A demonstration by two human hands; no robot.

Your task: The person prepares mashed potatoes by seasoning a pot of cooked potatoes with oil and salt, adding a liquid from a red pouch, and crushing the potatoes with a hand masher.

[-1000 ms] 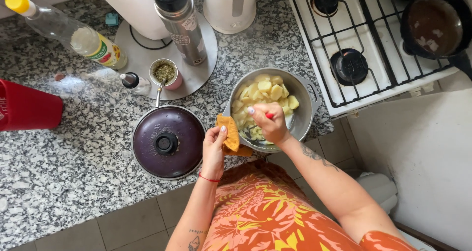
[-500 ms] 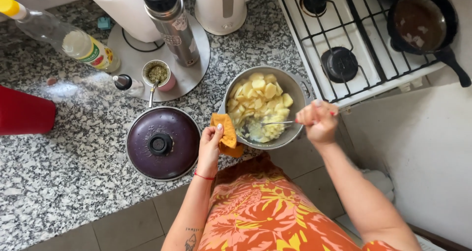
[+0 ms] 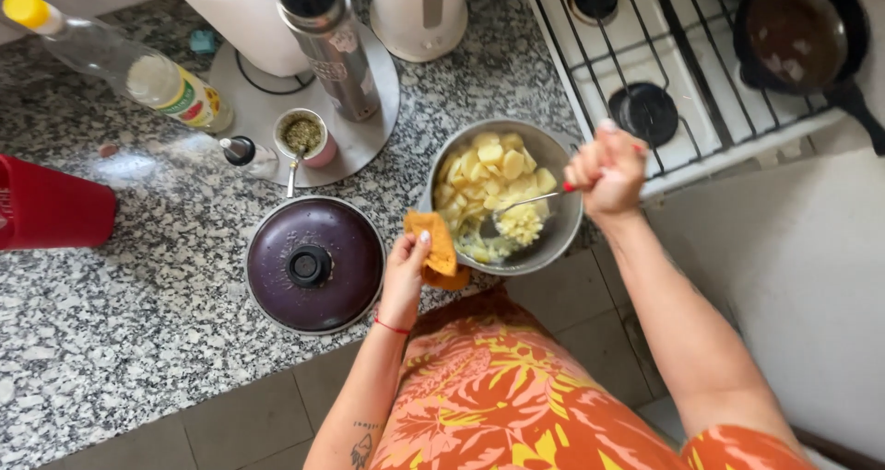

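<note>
Head view shows you standing at the granite table (image 3: pixel 111 341), with the metal bowl (image 3: pixel 553 157) of cut potato pieces (image 3: pixel 484 170) at its front edge. Your left hand (image 3: pixel 406 272) sits at the bowl's near-left rim, its fingers (image 3: pixel 417 245) pinching an orange cloth (image 3: pixel 441 247) against that rim. Your right hand (image 3: pixel 607 170) hovers over the bowl's right edge, fingers curled tight around the red-tipped handle of a metal masher (image 3: pixel 516 217), whose head rests among mashed potato in the bowl's lower right part.

Compared with a second ago, your right hand has moved out of the bowl's middle to its right rim, and the masher now reaches in at a slant from that side. Half a second ago the hand was already outside the rim; it now sits slightly higher along it. The left hand and cloth have kept their hold throughout.

Left of the bowl, a dark purple lid (image 3: pixel 313 265) with a black knob lies flat on the table. Behind the bowl to the left, a round metal tray (image 3: pixel 373 129) carries a steel flask (image 3: pixel 327 41) and a small cup of green herb (image 3: pixel 300 135). To the bowl's right stands the white stove (image 3: pixel 590 55), with a dark pan (image 3: pixel 797 32) on its far burner. Far left of the bowl is a red container (image 3: pixel 51 207).
</note>
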